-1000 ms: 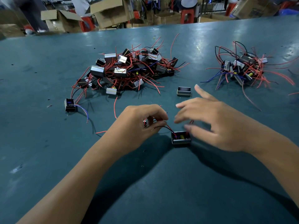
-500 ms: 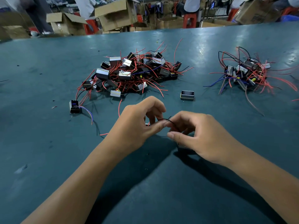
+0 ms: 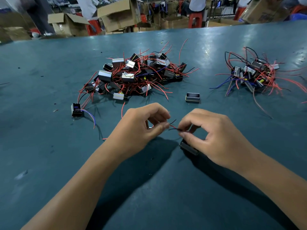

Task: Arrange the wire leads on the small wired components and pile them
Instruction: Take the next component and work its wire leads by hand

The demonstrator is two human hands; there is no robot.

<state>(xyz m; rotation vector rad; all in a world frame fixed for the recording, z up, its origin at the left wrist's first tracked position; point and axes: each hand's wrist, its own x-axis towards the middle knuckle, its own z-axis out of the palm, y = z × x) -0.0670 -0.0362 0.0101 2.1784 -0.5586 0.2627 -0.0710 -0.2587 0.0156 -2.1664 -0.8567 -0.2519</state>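
My left hand (image 3: 141, 128) and my right hand (image 3: 211, 136) meet over the dark green table (image 3: 49, 160). Each pinches thin red and black wire leads (image 3: 172, 127) stretched between their fingertips. A small black component (image 3: 188, 147) lies under my right hand, partly hidden by the fingers. A big heap of wired components (image 3: 136, 75) with red leads lies behind my hands. A smaller pile (image 3: 254, 75) sits at the far right.
A single component with a blue lead (image 3: 76, 110) lies left of the heap. A bare black component (image 3: 192, 97) sits between the two piles. Cardboard boxes (image 3: 116, 15), red stools and people stand beyond the table's far edge.
My right hand, open a second ago, has curled and pinched the leads. The two hands then drew a little apart, with the leads stretched between them.
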